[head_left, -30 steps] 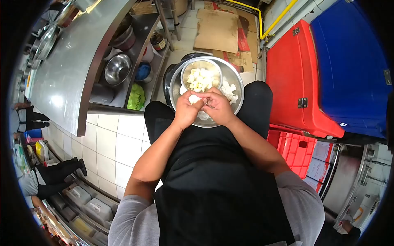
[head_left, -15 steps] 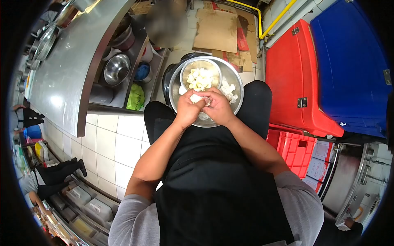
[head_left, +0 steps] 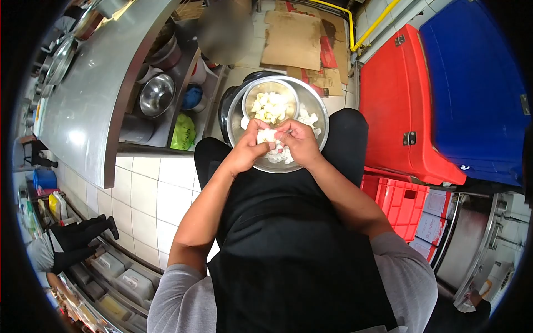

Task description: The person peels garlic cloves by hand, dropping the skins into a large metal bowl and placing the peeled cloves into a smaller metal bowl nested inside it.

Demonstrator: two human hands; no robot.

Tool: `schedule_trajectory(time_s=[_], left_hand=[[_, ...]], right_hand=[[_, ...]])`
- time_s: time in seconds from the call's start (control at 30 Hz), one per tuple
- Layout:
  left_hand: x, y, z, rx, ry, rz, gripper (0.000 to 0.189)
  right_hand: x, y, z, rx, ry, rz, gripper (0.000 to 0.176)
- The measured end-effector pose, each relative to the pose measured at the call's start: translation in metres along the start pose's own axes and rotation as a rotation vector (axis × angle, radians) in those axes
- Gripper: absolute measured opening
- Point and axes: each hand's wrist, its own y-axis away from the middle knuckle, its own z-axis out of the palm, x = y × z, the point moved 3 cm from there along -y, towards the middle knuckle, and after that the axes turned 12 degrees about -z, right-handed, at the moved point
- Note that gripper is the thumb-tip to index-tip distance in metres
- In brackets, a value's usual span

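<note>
Both my hands meet over a large steel bowl [head_left: 321,102] resting between my thighs. My left hand [head_left: 246,152] grips a white garlic bulb [head_left: 267,135] with thumb and fingers. From the other side, my right hand [head_left: 300,142] pinches the same bulb, its thumb pressed near the edge. Inside the large bowl sits a smaller steel bowl [head_left: 294,93] full of pale peeled garlic cloves [head_left: 270,106]. More whitish garlic [head_left: 307,118] lies to the right of the small bowl. Loose papery skins [head_left: 280,156] are under my hands.
A steel counter [head_left: 83,100] with shelves of bowls stands at the left. On the right are a red cooler box [head_left: 391,100], its blue neighbour [head_left: 472,94] and a red crate [head_left: 397,202]. Cardboard [head_left: 292,41] covers the floor ahead. Another person [head_left: 66,244] is at the far left.
My hands have shifted slightly and spread apart around the garlic bulb, showing more of it. More papery skins are visible beneath them. The person at the far left has moved a little.
</note>
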Motion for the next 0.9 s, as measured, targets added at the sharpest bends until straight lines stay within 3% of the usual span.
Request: schedule_trajectory(time_s=[0.07, 0.13, 0.2, 0.27, 0.3, 0.4, 0.47, 0.53, 0.57, 0.63, 0.67, 0.73, 0.83, 0.9], left_hand=[[-0.008, -0.001, -0.008, -0.047, 0.066, -0.025, 0.036], [-0.013, -0.001, -0.011, -0.172, 0.157, -0.048, 0.041], [-0.011, 0.001, -0.017, -0.160, 0.175, -0.041, 0.044], [-0.005, 0.004, -0.016, -0.152, 0.194, -0.034, 0.047], [-0.002, 0.006, -0.015, -0.097, 0.156, -0.026, 0.050], [0.007, 0.011, -0.008, -0.009, 0.080, -0.037, 0.051], [0.005, 0.009, -0.007, 0.025, 0.043, -0.051, 0.049], [-0.003, 0.005, -0.009, 0.072, 0.021, -0.023, 0.047], [-0.007, 0.003, -0.009, 0.069, 0.020, -0.023, 0.047], [-0.005, 0.000, -0.007, 0.067, -0.090, 0.051, 0.045], [-0.005, 0.000, -0.008, 0.067, -0.091, 0.054, 0.045], [-0.002, 0.003, -0.009, 0.097, -0.167, 0.027, 0.031], [-0.005, -0.003, -0.017, 0.206, -0.138, 0.002, 0.022], [-0.007, -0.005, -0.016, 0.261, -0.208, -0.030, 0.023]], right_hand=[[-0.006, -0.001, -0.001, 0.002, 0.019, 0.181, 0.004], [-0.013, -0.002, -0.008, 0.035, 0.015, 0.245, 0.004], [-0.013, -0.001, -0.016, 0.063, 0.005, 0.309, 0.004], [-0.029, -0.003, -0.024, -0.108, 0.745, -0.177, 0.013], [-0.036, -0.003, -0.024, -0.241, 0.875, -0.194, 0.028], [-0.054, 0.009, -0.008, -0.382, 1.110, -0.321, 0.040], [-0.060, 0.008, -0.003, -0.353, 1.125, -0.355, 0.049], [-0.060, 0.005, 0.001, -0.233, 0.583, -0.055, 0.048], [-0.053, 0.007, 0.001, -0.231, 0.584, -0.056, 0.048], [-0.034, 0.011, 0.002, -0.188, 0.180, 0.119, 0.045], [-0.027, 0.012, 0.000, -0.189, 0.181, 0.117, 0.045], [-0.025, 0.011, 0.003, -0.103, -0.113, 0.122, 0.044], [-0.021, 0.009, -0.007, -0.093, -0.207, 0.229, 0.044], [-0.014, 0.007, -0.005, -0.063, -0.208, 0.171, 0.043]])
